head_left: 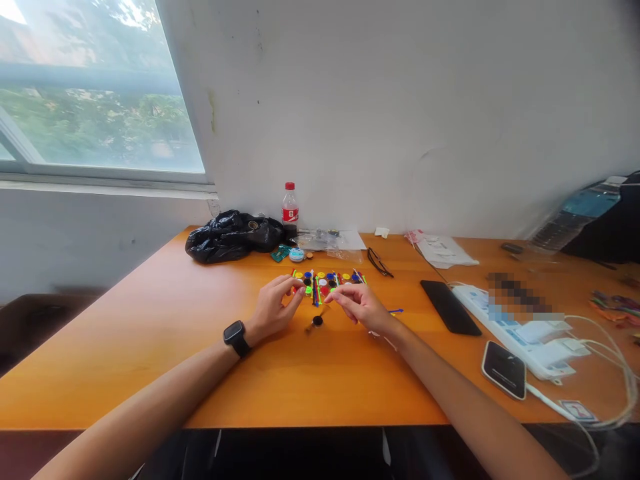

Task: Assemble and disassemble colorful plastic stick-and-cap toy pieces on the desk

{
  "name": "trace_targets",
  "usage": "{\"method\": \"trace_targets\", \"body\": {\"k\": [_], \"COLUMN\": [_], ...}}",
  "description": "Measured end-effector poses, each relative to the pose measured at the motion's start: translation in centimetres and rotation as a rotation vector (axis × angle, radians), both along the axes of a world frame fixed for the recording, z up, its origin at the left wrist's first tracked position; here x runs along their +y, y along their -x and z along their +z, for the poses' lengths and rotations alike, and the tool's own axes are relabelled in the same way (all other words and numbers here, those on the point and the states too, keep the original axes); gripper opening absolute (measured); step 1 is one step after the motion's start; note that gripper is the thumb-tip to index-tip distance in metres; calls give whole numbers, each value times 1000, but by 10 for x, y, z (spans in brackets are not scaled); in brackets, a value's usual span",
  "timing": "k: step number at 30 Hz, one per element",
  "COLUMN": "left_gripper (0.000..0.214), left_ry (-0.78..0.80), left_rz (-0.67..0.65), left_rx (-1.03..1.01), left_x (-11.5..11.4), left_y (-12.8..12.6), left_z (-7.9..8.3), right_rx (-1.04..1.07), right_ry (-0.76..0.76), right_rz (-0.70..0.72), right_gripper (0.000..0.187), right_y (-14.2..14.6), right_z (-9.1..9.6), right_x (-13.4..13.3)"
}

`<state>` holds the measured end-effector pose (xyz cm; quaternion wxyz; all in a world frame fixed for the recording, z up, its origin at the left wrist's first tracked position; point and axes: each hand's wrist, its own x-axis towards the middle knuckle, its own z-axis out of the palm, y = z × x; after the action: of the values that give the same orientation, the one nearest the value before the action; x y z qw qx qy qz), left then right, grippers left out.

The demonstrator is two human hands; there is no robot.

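A small black disc (317,321) lies on the wooden table between my hands, with a blurred narrow strip sticking out on both sides. My left hand (277,307), with a black watch (236,337) on its wrist, hovers to the disc's left; its fingers are curved, thumb and index a little apart. On the other side, my right hand (361,305) has bent fingers held loosely apart, close above the disc. I see nothing held in either. Just beyond are rows of coloured round pieces (324,283) with thin coloured arrows; my fingers partly cover them. A blue arrow (396,311) lies right of my right hand.
At the back stand a black plastic bag (225,237) and a red-capped bottle (290,208), with a small round tin (297,255) nearby. Glasses (379,263) lie behind my right hand. Rightward are a black phone (450,307), a white power strip (515,333) and a charging phone (504,370).
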<state>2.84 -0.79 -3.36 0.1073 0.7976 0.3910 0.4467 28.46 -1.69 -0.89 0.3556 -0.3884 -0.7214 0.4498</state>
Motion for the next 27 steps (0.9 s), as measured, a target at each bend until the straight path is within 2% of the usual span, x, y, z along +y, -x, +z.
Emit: {"method": "trace_targets", "body": {"k": [4, 8, 12, 18, 27], "left_gripper": [29, 30, 30, 26, 19], "left_ry": [-13, -37, 20, 98, 171], "left_rz": [44, 136, 198, 174, 162], "left_rx": [-29, -63, -111, 45, 110], "left_x": [8, 23, 40, 50, 54], "left_y": [7, 21, 34, 45, 47], "left_z": [1, -2, -8, -14, -20], "right_rx": [1, -41, -53, -39, -86], "right_ry": [-27, -42, -57, -53, -114], "right_rz": [-92, -93, -101, -112, -91], "right_gripper": [46, 45, 46, 48, 44], "right_y": [0, 0, -2, -3, -2], "right_z": [-2, -6, -9, -10, -14], "right_x": [4, 7, 9, 10, 11]}}
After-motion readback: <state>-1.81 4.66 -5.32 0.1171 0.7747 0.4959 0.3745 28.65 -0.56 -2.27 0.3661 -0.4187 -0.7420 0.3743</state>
